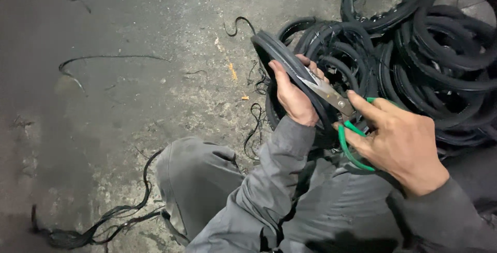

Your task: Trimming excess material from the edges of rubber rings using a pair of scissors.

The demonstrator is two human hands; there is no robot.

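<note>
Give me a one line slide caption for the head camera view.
Left hand grips a black rubber tyre while right hand works green-handled scissors along it, beside a tyre pile.

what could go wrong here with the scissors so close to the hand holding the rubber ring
The blades of the scissors lie right beside the fingers of the left hand gripping the black rubber ring, so a slip could nick them. The rubber looks thick and curved, so the blades might twist or skid off instead of biting. The right hand works just above the lap, so a sudden release could swing the tips toward the grey trousers.
</note>
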